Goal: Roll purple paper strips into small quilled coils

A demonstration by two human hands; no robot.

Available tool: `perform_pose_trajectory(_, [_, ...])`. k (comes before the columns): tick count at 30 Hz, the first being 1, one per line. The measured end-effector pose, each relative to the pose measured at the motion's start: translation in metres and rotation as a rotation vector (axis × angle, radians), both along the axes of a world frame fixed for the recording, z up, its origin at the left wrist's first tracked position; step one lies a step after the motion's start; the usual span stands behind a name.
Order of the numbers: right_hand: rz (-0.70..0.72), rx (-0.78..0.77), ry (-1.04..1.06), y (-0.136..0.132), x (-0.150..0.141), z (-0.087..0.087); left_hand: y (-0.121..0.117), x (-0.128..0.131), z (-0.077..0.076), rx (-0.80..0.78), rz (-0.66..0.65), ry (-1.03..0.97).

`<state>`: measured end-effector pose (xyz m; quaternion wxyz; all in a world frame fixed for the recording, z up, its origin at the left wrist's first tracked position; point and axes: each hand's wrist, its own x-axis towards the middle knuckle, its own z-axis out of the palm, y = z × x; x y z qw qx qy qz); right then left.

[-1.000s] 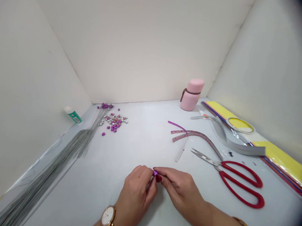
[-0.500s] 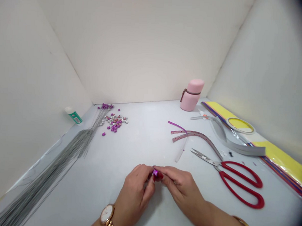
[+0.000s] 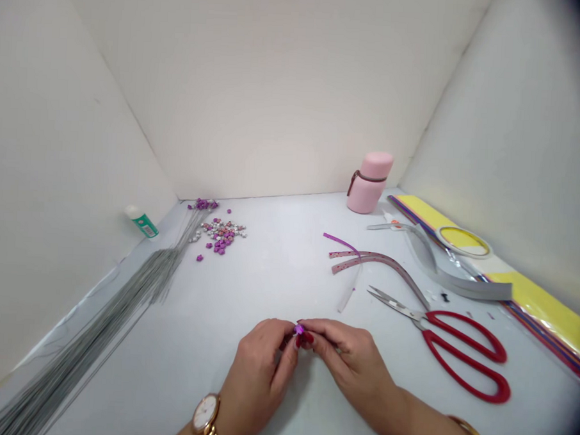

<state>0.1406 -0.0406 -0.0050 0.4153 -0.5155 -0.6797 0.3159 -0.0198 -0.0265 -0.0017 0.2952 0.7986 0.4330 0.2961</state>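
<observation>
Between my fingertips, low in the middle of the view, is a small purple paper star [image 3: 299,330]. My left hand [image 3: 266,361] pinches it from the left with thumb and forefinger. From the right, my right hand [image 3: 349,355] closes its thumb and forefinger on the same star; the fingertips partly hide it. Right of my hands lie red-handled scissors [image 3: 417,319], blades slightly apart and pointing up-left. Beyond my hands are a thin purple paper strip [image 3: 341,243] and spotted pinkish strips [image 3: 365,256]. A pile of purple, silver and pink stars [image 3: 222,234] lies at the back left.
A bundle of grey wires [image 3: 117,312] with purple stars at the tips runs along the left. A glue stick [image 3: 143,222] leans at the left wall. At the back right stand a pink flask [image 3: 368,182], yellow paper packs [image 3: 531,298], a tape roll [image 3: 463,242] and a grey strip [image 3: 479,288].
Both hands keep their pinch on the purple star, which has turned slightly between the fingertips. The other things lie as before.
</observation>
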Motion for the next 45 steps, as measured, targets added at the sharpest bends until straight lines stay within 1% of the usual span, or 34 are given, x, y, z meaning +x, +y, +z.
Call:
perform_pose_trajectory(7, [0.073, -0.008, 0.011, 0.001, 0.001, 0.003, 0.003, 0.001, 0.001, 0.032, -0.006, 0.067])
perform_pose_trajectory(12, [0.090, 0.039, -0.055, 0.000, 0.001, 0.003, 0.002, 0.001, 0.001, 0.066, -0.009, 0.108])
perform_pose_trajectory(16, [0.079, 0.143, -0.169, -0.002, 0.000, -0.002, 0.001, 0.002, 0.001, 0.117, 0.000, 0.139])
perform_pose_trajectory(18, [0.077, 0.225, -0.253, -0.004, -0.001, -0.006, 0.001, 0.003, 0.000, 0.143, 0.010, 0.152])
perform_pose_trajectory(21, [0.037, 0.377, -0.375, -0.007, -0.004, -0.011, 0.000, 0.004, -0.003, 0.192, 0.043, 0.159])
perform_pose_trajectory(23, [0.018, 0.437, -0.406, -0.007, -0.006, -0.012, -0.001, 0.005, -0.004, 0.203, 0.061, 0.164])
perform_pose_trajectory(25, [0.029, 0.413, -0.372, -0.006, -0.007, -0.012, -0.001, 0.004, -0.004, 0.183, 0.067, 0.160])
perform_pose_trajectory(30, [0.028, 0.136, -0.142, -0.002, -0.003, -0.007, 0.000, 0.001, -0.002, 0.108, 0.025, 0.110])
perform_pose_trajectory(32, [0.049, 0.090, -0.091, -0.001, -0.001, -0.007, 0.000, 0.000, -0.001, 0.089, -0.006, 0.088])
perform_pose_trajectory(35, [0.097, 0.081, -0.060, -0.001, 0.001, -0.006, 0.001, -0.001, -0.001, 0.073, -0.031, 0.033])
perform_pose_trajectory(41, [0.004, 0.117, -0.085, 0.001, 0.002, -0.005, 0.003, -0.001, -0.003, 0.073, 0.010, -0.033])
perform_pose_trajectory(45, [-0.003, 0.154, -0.102, 0.001, 0.001, -0.004, 0.001, -0.001, -0.003, 0.101, -0.006, -0.020])
